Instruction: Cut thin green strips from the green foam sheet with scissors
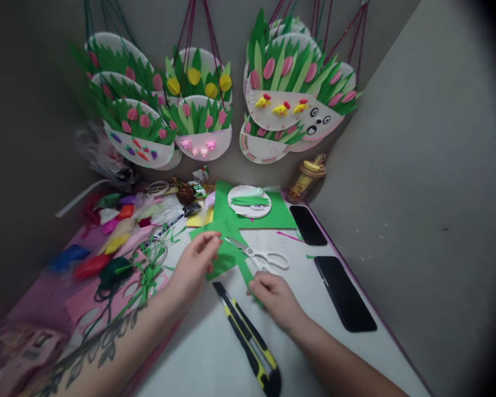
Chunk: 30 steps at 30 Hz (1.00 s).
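The right hand (275, 298) pinched a green strip (245, 271) between its fingers; the left hand (196, 259) curled, grip unclear, over green paper (227, 260); beyond both, cut strips (250, 200) lay on a plate (236, 211); some paper seemingly remained uncut.

Scissors (250, 252) lie behind the box cutter (251, 343), with two phones (345, 294) to the right of both

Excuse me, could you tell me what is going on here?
A person is handling green paper at a table. The right hand appears to pinch a narrow green strip, while the left hand is at the green paper; whether it grips anything is unclear. Scissors and a box cutter lie on the table, and decorated plates hang behind.
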{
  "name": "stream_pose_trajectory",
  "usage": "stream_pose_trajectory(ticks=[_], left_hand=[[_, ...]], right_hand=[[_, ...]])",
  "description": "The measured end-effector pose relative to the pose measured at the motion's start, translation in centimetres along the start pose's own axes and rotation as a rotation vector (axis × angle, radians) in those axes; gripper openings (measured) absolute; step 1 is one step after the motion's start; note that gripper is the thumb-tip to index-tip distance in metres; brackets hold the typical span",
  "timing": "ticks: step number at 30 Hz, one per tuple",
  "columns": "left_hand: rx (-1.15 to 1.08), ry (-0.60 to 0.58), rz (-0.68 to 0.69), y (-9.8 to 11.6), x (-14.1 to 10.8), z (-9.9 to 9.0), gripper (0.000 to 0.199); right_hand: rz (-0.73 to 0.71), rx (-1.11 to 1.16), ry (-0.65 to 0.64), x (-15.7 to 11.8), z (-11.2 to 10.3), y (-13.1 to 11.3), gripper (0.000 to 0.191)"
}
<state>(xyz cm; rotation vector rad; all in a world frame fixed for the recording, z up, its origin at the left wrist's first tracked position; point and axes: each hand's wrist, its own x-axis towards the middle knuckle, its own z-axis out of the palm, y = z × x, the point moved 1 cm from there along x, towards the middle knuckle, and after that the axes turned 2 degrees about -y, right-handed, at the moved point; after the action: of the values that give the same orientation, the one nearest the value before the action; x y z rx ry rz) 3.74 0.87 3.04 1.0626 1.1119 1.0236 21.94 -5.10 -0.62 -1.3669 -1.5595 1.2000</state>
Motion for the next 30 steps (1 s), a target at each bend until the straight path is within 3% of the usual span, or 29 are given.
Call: stream_pose_trajectory(ticks=[4, 6, 9, 13, 17, 22, 25, 30], left_hand=[[0.2, -0.281, -0.056, -1.9, -1.1, 1.7, 0.038], [0.286, -0.323, -0.074, -2.7, -1.5, 2.0, 0.039], [0.284, -0.308, -0.094, -3.1, -1.7, 2.1, 0.039], [0.148, -0.261, -0.14, -2.2, -1.6, 1.9, 0.04], [0.008, -0.128, -0.147, -0.8, -0.7, 0.9, 0.039], [-0.092, 0.067, -0.084, -0.2, 0.5, -0.6, 0.04], [-0.006, 0.008, -0.081, -0.8, 0.1, 0.0, 0.038], [0.095, -0.154, -0.097, -2.0, -1.4, 1.7, 0.039]], right_hand=[[-0.095, -0.05, 0.005, 0.1, 0.3, 0.3, 0.032], [-0.118, -0.034, -0.003, 0.0, 0.5, 0.3, 0.025], [-0.104, 0.03, -0.018, -0.1, 0.6, 0.2, 0.017], [-0.107, 0.066, -0.014, 0.1, 0.3, -0.3, 0.022], [-0.113, 0.115, 0.08, 0.2, -0.4, -0.6, 0.02], [0.001, 0.196, 0.22, 0.1, -1.1, 0.1, 0.018], [-0.028, 0.222, 0.266, 0.1, -0.8, 0.4, 0.015], [-0.167, 0.052, 0.167, -0.1, 0.2, 0.5, 0.011]])
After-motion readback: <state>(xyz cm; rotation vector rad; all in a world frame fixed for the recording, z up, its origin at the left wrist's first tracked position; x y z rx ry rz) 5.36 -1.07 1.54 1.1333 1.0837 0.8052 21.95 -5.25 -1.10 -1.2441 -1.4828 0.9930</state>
